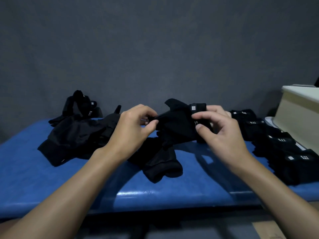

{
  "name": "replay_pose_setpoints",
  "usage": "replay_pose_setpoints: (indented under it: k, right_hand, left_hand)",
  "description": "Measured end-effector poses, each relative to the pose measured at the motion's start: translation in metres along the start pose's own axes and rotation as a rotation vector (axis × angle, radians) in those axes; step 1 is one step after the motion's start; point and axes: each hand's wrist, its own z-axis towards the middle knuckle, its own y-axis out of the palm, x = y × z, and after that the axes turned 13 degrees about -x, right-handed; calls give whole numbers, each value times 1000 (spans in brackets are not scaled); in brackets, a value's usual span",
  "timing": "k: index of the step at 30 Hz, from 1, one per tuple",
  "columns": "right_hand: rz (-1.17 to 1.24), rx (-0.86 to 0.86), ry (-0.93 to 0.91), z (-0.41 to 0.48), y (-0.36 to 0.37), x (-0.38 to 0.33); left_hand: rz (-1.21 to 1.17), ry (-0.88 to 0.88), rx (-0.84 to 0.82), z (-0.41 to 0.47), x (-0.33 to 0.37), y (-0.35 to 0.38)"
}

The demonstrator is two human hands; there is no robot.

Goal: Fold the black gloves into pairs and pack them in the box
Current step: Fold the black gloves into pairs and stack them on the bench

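Two bare forearms reach in from the near edge, and both hands meet on one black glove [177,125], raised clear of the blue padded table [51,183]. The left hand [133,128] pinches its left end between thumb and fingertips. The right hand [222,133] clasps its labelled cuff end, thumb laid across the front. So the glove spans the gap between the two grips, probably stretched for folding. Just below the glove another loose glove [162,163] lies on the table, likely its partner, kept close for pairing. Left of the glove sits a heap of unsorted gloves [77,133]. To its right, folded pairs [276,140] lie in a row, labels up, near the cream box [298,114], probably staged for packing.
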Motion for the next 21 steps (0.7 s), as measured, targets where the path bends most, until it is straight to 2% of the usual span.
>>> replay_pose_setpoints:
  k: [3,5,8,13,16,21]
  right_hand:
    - [37,-23,-33,-6,-3,-3]
    - [112,-111,-48,-11,-4,-4]
    - [128,-212,0,-16,0,-3]
    - [-119,-383,161,-19,11,19]
    - [-220,-487,243,-23,16,30]
    - [-158,-477,275,-24,18,29]
  left_hand:
    - [28,-60,-130,-4,-8,-1]
    - [80,-136,-256,-10,-14,-3]
    - [154,-179,-353,-21,-18,-6]
    - [164,-251,-539,-36,-19,-10]
    - [131,-282,-581,-43,-20,-15]
    - [103,-314,-597,-50,-15,-15]
